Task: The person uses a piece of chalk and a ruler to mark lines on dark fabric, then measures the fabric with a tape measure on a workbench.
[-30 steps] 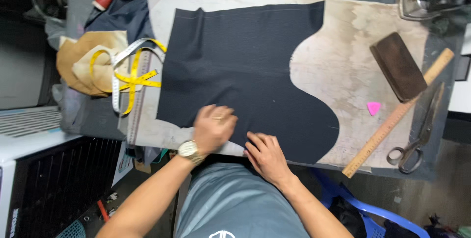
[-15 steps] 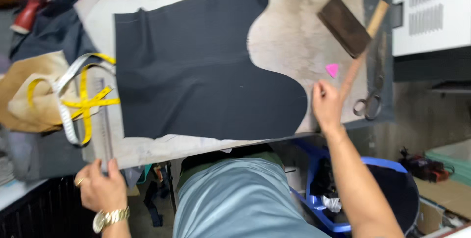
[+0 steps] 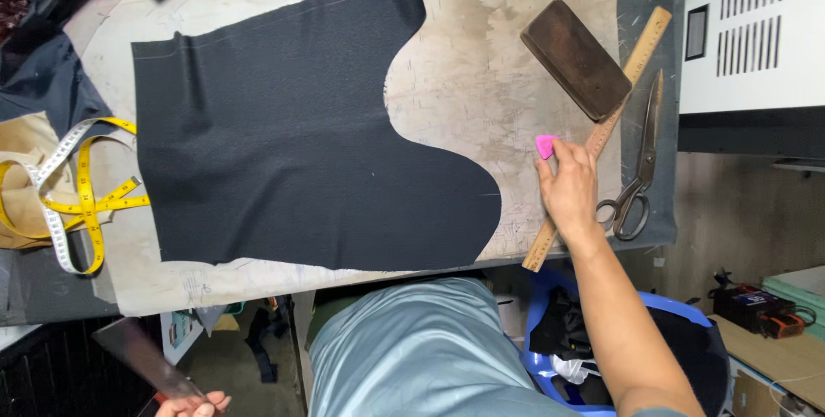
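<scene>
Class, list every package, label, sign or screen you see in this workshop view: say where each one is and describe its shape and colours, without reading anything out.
Panel on white machine cabinet: upper right, a small dark upright rectangle beside the vent slots; screen or label, cannot tell.
Label on dark box: floor at lower right, a small blue patch on a black box with orange ends.
Printed card or packet: under the table edge at lower left, pale with blue, partly hidden.
No signs in view.

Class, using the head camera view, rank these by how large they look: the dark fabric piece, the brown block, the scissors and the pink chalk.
1. Dark fabric piece, by far the largest.
2. Brown block and scissors: the scissors are longer, the block broader, so unranked.
3. Pink chalk, smallest, at the right hand fingertips.
</scene>
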